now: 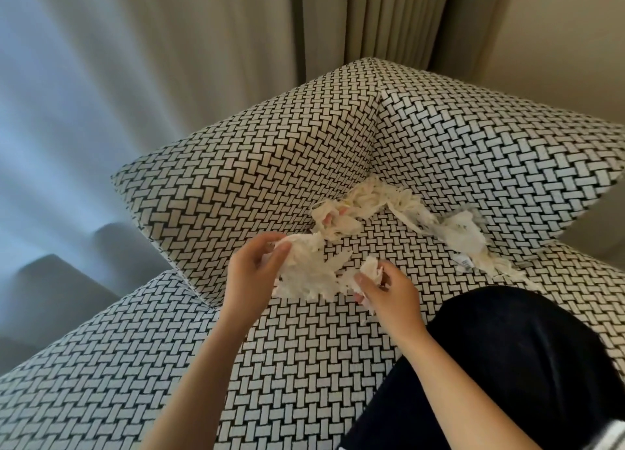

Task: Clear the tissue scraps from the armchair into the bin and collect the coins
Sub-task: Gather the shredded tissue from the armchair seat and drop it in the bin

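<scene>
Both my hands are over the armchair (304, 365) seat; my left hand (252, 273) has its fingers (282, 251) curled round a wad of tissue scraps (311, 273); my right hand (389, 292) pinches a smaller clump at its near edge; more scraps (372, 201) lie in the back corner and along the right cushion (490, 152); my dark knee (507, 348) rests on the seat.
</scene>
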